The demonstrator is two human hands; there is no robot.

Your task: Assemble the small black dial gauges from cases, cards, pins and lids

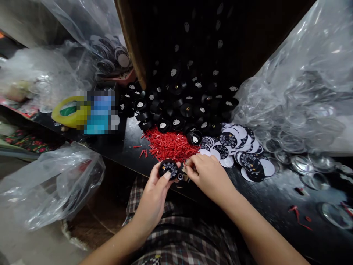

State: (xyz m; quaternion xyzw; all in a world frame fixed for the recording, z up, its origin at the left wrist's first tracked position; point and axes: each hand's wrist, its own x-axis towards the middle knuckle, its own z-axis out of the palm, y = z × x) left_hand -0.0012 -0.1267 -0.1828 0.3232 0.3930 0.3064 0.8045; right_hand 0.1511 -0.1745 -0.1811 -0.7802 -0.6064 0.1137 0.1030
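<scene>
My left hand (pixel 156 189) holds a round black dial unit (pixel 168 169) with its printed face up, thumb on the rim. Just to the right, my right hand (pixel 202 173) has its fingertips pinched together; what lies between them is too small to name. Beyond both hands is a heap of small red pointers (pixel 172 144). Behind it stand many black round housings (pixel 187 109) with white tags. Printed dial discs (pixel 249 162), some with white backs up, lie in a loose pile to the right of my right hand.
Clear round covers (pixel 302 164) spill from a large plastic bag (pixel 306 81) at the right. A yellow ring (pixel 59 112) sits at the left. An empty-looking plastic bag (pixel 55 184) hangs by the table's left edge. Red scraps (pixel 296 213) lie at the lower right.
</scene>
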